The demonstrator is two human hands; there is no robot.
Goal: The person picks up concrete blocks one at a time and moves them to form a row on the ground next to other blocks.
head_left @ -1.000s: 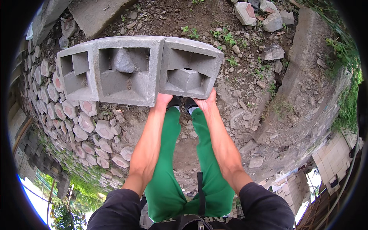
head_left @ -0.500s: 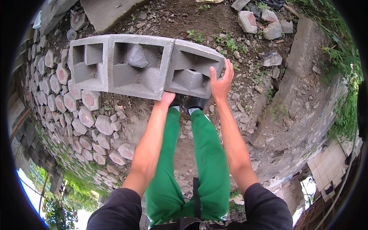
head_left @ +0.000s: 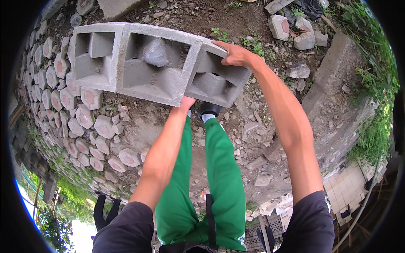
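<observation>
Three grey concrete blocks with slanted hollows stand side by side in front of my feet: a left block point(head_left: 112, 76), a middle block point(head_left: 126, 86) with a rounded grey lump point(head_left: 155, 52) in its hollow, and a right block point(head_left: 211, 84). The right one sits at an angle to the others. Over its upper edge, my right hand point(head_left: 234, 55) is closed, thumb on the face and fingers along the top. My left hand point(head_left: 187, 102) touches the lower corner where the middle and right blocks meet; its fingers are hidden by the blocks.
Many hexagonal pavers point(head_left: 91, 98) lie on the ground to the left. A long concrete curb point(head_left: 333, 63) runs along the right. Broken stones point(head_left: 298, 70) and more pavers point(head_left: 279, 27) lie at the far right. Another person's dark legs point(head_left: 105, 213) show at lower left.
My right hand has moved from the right block's outer side to its upper edge, elbow swung outward. The right block has turned slightly. Dark legs have come into view at lower left.
</observation>
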